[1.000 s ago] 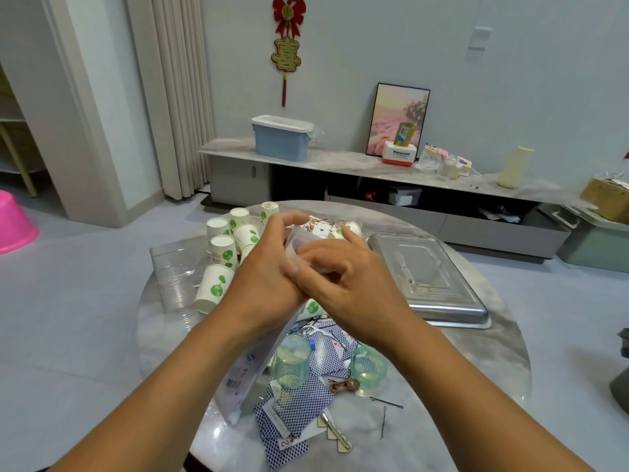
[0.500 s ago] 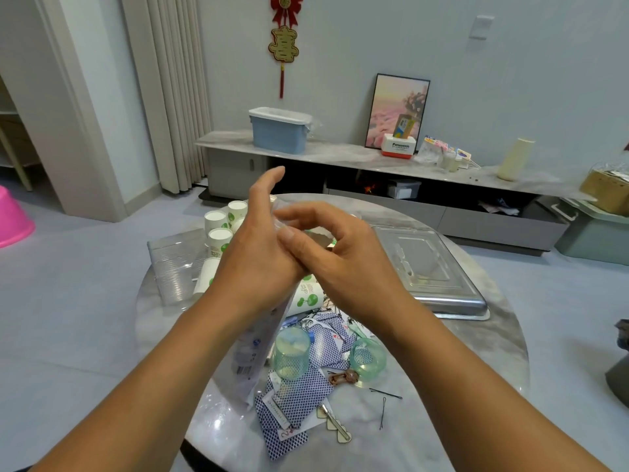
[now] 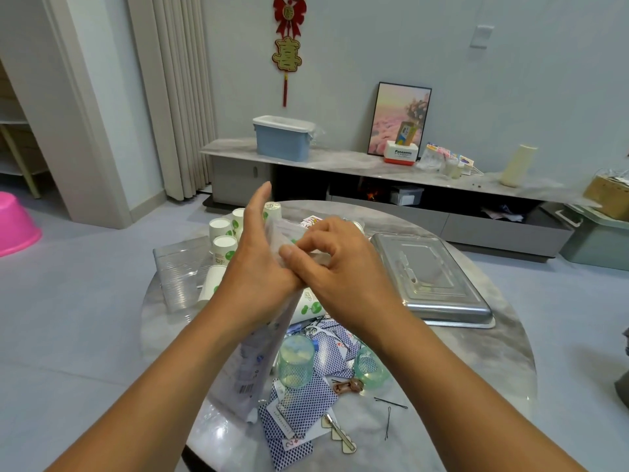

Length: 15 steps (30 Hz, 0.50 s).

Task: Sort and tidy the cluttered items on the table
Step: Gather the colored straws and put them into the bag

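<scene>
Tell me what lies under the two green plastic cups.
Both green plastic cups, one and the other, sit on scattered blue-backed playing cards on the round table. A brown hair clip lies beside the right one. Whatever the cup bases and overlapping cards cover stays hidden.

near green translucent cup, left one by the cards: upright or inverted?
Inverted, it seems. The green translucent plastic cup shows a closed flat end on top and stands on the blue-backed playing cards; its rim is not visible.

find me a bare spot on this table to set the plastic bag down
Bare marble shows on the table's near right, bordered by the metal tray and hairpins. The near left edge is thin. The middle is crowded with playing cards, green cups and paper cups.
</scene>
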Each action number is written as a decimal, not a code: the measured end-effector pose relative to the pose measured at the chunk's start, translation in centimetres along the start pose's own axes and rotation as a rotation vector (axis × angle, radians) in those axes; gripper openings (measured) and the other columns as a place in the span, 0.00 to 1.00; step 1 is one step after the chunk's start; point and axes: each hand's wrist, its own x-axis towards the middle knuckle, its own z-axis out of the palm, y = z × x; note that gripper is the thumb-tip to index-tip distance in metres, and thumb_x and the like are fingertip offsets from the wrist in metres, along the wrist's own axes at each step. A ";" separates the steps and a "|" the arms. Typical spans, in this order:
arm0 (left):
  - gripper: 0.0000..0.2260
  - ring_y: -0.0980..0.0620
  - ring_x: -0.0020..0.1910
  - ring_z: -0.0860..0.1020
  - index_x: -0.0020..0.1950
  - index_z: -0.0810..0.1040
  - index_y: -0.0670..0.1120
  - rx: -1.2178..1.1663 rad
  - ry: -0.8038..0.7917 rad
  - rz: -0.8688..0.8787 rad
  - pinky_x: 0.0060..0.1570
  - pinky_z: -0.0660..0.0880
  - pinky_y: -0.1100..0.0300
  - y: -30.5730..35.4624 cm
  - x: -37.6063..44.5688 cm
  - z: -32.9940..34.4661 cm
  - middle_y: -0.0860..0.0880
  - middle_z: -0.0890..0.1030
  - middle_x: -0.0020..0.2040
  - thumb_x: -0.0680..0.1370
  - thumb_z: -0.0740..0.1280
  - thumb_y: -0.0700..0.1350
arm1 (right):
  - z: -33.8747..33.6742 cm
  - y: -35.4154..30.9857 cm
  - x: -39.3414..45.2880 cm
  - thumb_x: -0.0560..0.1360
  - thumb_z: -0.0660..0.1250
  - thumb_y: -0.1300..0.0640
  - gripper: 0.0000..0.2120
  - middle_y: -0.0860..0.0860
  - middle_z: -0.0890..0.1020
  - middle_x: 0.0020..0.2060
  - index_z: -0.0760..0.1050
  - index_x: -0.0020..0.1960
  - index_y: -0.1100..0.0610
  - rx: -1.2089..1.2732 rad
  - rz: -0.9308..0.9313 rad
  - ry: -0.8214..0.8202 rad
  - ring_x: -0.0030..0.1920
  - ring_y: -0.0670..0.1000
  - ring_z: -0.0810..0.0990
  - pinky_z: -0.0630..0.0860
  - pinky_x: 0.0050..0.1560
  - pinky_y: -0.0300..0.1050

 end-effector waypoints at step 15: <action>0.18 0.45 0.60 0.83 0.65 0.80 0.47 -0.329 -0.382 -0.249 0.60 0.77 0.50 0.7 0.4 -4.4 0.44 0.85 0.59 0.78 0.64 0.52 | -2.0 1.3 0.7 0.79 0.69 0.63 0.06 0.50 0.87 0.44 0.84 0.53 0.61 0.631 0.095 -0.171 0.45 0.46 0.84 0.78 0.48 0.39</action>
